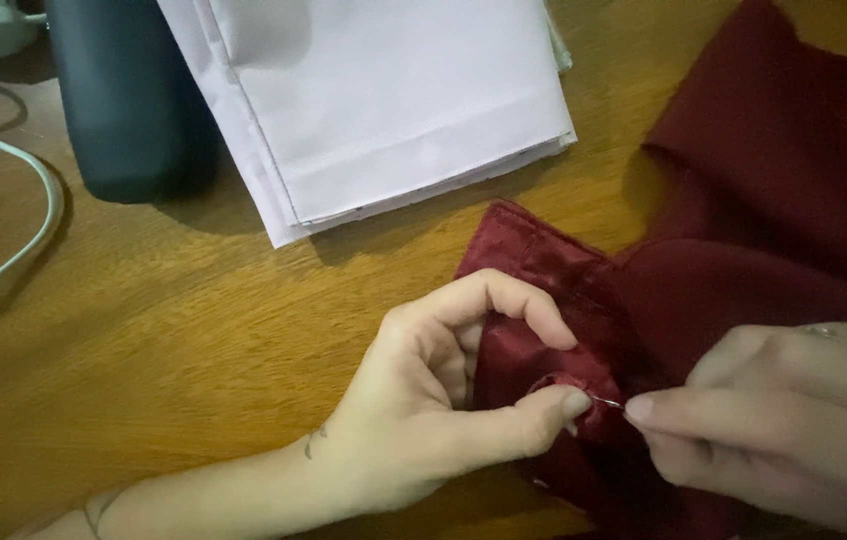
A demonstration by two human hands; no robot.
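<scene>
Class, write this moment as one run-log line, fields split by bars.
left hand: pinches dark red fabric | right hand: fingertips grip needle at fold | table: folded white cloth, dark cylinder, white cable

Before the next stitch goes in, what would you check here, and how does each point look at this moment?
1. Left hand pinches the folded dark red fabric between thumb and forefinger: ok.
2. Right hand has its fingers closed on the thin metal needle: ok.
3. Needle tip clear of the left thumb: cannot tell, it lies very close.
4. Thread trailing from the needle: cannot tell, too fine to see.
5. Stack of folded white cloth lies apart from the red fabric: ok.
6. White cable on the wooden table is away from both hands: ok.
</scene>
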